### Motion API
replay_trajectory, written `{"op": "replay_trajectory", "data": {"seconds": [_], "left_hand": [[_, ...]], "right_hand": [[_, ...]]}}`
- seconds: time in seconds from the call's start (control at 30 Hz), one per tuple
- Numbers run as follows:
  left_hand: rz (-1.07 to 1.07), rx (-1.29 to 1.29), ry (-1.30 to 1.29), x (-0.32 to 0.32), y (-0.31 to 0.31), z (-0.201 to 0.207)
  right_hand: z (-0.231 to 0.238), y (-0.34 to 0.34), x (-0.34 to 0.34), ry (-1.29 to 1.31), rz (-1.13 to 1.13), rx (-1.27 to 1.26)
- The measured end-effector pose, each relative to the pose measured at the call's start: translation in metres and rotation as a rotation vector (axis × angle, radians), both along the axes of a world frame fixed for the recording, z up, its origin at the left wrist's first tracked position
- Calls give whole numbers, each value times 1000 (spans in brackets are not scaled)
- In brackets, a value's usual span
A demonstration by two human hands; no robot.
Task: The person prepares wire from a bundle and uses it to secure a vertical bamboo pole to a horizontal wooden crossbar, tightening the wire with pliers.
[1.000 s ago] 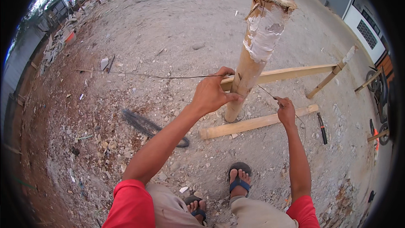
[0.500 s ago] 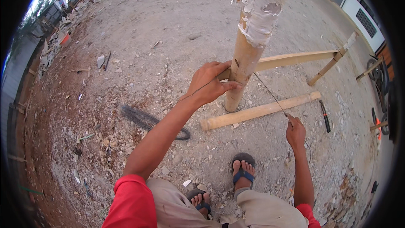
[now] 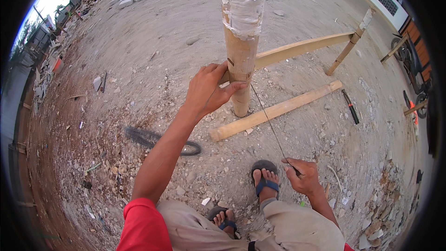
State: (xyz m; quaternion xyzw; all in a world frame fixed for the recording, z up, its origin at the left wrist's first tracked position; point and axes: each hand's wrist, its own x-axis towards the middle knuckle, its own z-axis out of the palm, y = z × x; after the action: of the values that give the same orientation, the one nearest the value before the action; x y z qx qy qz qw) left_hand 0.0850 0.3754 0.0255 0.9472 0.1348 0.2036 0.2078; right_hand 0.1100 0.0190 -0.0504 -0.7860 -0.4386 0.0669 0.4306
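An upright bamboo post (image 3: 241, 56), its upper part coated in flaking white, stands in front of me. My left hand (image 3: 208, 88) grips it from the left, thumb across the front, by the end of a split-bamboo rail (image 3: 302, 50) that runs behind it to the right. Thin dark wire (image 3: 272, 123) stretches taut from the post down to my right hand (image 3: 303, 176), which is closed around it near my right knee. Where the wire passes behind the post is hidden.
A loose bamboo piece (image 3: 278, 110) lies on the gravel near the post's foot. Right of it is a hand tool (image 3: 351, 108) with a black and red handle. A dark wire coil (image 3: 139, 135) lies left of the post. A shorter post (image 3: 350, 42) supports the rail's far end.
My right hand has come down and toward me, drawing the wire with it; more of the wire's length shows. My left hand stays on the post. The view has shifted slightly.
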Motion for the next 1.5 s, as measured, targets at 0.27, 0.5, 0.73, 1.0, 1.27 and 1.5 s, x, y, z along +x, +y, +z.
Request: {"op": "replay_trajectory", "data": {"seconds": [0.27, 0.5, 0.73, 1.0, 1.27, 1.5], "left_hand": [[-29, 16, -23, 3, 3, -5], [-61, 53, -62, 3, 8, -11], [-66, 48, -44, 6, 5, -2], [-124, 19, 123, 13, 2, 9], [-92, 284, -17, 8, 10, -16], [-71, 267, 53, 4, 15, -11]], "right_hand": [[24, -2, -4, 45, 12, -14], [76, 9, -10, 404, -91, 217], [24, 127, -38, 600, 689, 73], [-86, 368, -15, 66, 129, 151], [-44, 449, 93, 133, -154, 237], [-48, 445, 97, 130, -188, 234]]}}
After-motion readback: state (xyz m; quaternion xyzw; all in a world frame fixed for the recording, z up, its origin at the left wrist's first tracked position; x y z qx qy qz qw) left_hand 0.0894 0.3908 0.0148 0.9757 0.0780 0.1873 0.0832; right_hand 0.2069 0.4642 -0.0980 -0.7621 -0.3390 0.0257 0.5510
